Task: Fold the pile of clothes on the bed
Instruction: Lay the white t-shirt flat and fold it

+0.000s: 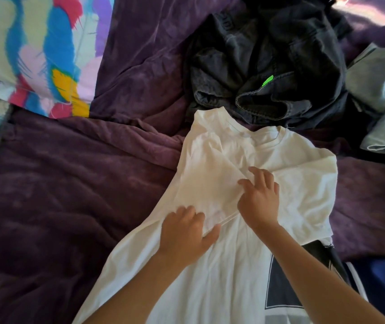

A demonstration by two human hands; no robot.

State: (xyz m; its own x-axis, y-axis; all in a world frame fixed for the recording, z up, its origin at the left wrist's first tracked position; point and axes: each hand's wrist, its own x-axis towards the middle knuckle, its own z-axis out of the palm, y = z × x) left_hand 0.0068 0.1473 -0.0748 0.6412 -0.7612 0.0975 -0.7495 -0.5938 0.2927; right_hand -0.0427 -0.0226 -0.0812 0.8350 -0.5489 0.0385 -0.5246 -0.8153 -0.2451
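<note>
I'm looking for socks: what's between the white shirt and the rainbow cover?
Only wrinkled purple blanket beside the white shirt, nothing on it, head view.

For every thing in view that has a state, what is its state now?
white T-shirt: spread out, one sleeve folded inward.
left hand: on the folded sleeve's hem; grip unclear.
right hand: fingers spread, pressing the folded sleeve.
dark jeans: crumpled, unfolded.
light blue clothes: folded, it seems.
purple blanket: rumpled.
</note>
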